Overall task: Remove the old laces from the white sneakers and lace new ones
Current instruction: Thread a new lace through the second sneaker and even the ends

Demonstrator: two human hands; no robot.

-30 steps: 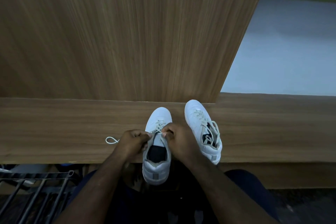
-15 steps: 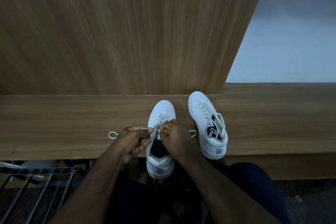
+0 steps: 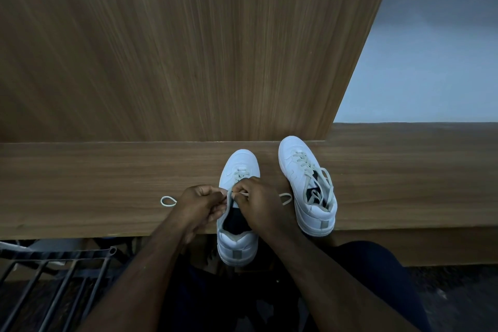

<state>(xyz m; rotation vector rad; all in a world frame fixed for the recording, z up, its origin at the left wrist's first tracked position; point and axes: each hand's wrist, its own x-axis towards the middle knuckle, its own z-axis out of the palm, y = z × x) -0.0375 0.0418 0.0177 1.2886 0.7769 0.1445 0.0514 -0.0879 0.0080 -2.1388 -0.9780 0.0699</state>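
While my left hand (image 3: 200,203) and right hand (image 3: 256,201) are pinching the lace (image 3: 168,201) over the near sneaker (image 3: 238,224), the second sneaker (image 3: 307,183) is sitting just right; no readable branding.

Before you a wooden ledge (image 3: 80,183) with fine grain, behind it a tall upright wood panel (image 3: 175,48), to your right a pale blue-grey wall (image 3: 431,62), at your lower left a dark metal rack (image 3: 54,272).
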